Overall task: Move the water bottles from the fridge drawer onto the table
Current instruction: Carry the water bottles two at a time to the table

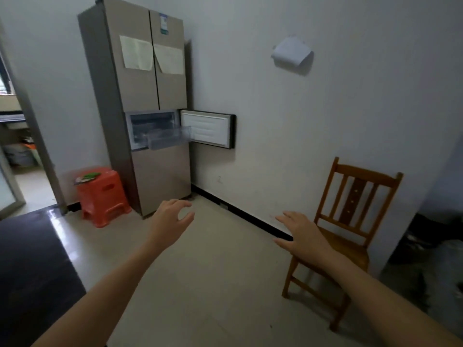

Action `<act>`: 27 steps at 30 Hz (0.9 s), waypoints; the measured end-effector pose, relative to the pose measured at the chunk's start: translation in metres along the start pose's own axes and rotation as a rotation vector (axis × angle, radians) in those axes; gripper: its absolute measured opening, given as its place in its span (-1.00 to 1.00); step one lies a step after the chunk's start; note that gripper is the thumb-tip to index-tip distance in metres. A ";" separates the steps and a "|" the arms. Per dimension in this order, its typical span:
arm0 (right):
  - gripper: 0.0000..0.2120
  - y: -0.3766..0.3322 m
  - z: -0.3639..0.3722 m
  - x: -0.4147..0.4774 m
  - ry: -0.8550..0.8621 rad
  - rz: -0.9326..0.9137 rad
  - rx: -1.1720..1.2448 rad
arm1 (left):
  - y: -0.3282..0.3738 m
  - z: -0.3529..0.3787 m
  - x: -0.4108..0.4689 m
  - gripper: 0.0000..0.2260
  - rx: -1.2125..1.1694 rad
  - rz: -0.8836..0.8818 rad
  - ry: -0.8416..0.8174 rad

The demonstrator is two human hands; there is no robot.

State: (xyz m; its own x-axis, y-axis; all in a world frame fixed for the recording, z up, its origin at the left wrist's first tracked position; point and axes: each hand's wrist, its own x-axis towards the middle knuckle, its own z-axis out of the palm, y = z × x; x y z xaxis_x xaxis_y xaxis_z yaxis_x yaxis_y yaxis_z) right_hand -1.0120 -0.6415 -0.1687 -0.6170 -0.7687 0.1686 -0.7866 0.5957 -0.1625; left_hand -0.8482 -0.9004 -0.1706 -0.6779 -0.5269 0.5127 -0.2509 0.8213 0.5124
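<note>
A: Hands?
B: L hand (171, 221), R hand (302, 234) both in air, fingers apart, holding nothing.
A: Drawer (166, 139)?
B: Pulled out of fridge (140, 96), w/ small door (208, 128) open beside. Bottles inside: cannot tell.

A single wide-angle view comes from the person's head, at standing height, facing forward and tilted down across the floor (213, 284) toward the fridge (150, 96) in the far left corner; the fridge and its pulled-out drawer (165, 139) are well apart from the camera and small in the upper middle. Both forearms enter from the bottom edge, with the left hand (170, 221) and right hand (303, 234) nearest the lens; the lens bends the walls at the frame's edges. The corner of a dark desk (30, 271) fills the lower left; a wooden chair (350, 221) stands against the wall on the right.
</note>
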 end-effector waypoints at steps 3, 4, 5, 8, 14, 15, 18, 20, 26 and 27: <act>-0.42 0.033 -0.005 0.032 -0.001 0.016 -0.046 | 0.014 0.047 0.051 -0.75 -0.063 -0.016 -0.003; -0.42 0.044 -0.007 0.040 -0.009 0.019 -0.062 | 0.019 0.061 0.065 -0.74 -0.080 -0.015 -0.009; -0.42 0.060 -0.010 0.050 -0.018 0.031 -0.079 | 0.026 0.080 0.083 -0.74 -0.096 -0.003 -0.011; -0.42 0.100 -0.016 0.072 -0.024 0.092 -0.061 | 0.045 0.122 0.123 -0.75 -0.132 0.021 -0.037; -0.44 0.181 -0.003 0.103 -0.017 0.214 0.007 | 0.068 0.203 0.179 -0.76 -0.145 0.055 -0.125; -0.44 0.193 0.001 0.107 -0.023 0.218 0.012 | 0.071 0.213 0.184 -0.76 -0.136 0.059 -0.134; -0.44 0.239 0.010 0.131 -0.029 0.234 0.048 | 0.084 0.250 0.209 -0.77 -0.124 0.066 -0.155; -0.44 0.269 0.013 0.154 -0.012 0.219 0.069 | 0.093 0.273 0.229 -0.77 -0.121 0.060 -0.144; -0.50 0.346 0.005 0.251 0.065 0.041 0.108 | 0.118 0.309 0.292 -0.75 -0.055 -0.015 -0.028; -0.50 0.352 0.003 0.265 0.059 0.021 0.117 | 0.119 0.309 0.298 -0.75 -0.040 -0.023 -0.017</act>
State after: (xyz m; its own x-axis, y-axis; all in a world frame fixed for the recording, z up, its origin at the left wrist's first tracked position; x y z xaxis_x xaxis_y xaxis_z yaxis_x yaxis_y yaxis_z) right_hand -1.4525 -0.6366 -0.1840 -0.6361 -0.7394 0.2205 -0.7676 0.5774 -0.2783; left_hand -1.2935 -0.8918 -0.1696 -0.6838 -0.5418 0.4888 -0.2391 0.7992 0.5514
